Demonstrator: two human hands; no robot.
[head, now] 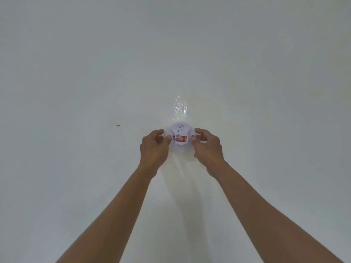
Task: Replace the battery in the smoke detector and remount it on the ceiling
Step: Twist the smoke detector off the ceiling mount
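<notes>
Two raised hands grasp the white smoke detector (180, 137) against the ceiling (76, 73). Left hand (154, 148) grips its left rim, right hand (208, 147) its right.

both forearms cut off by the bottom edge, smoke detector (180, 138) rim hidden behind fingers, red label (181, 139) print too small to read
</notes>
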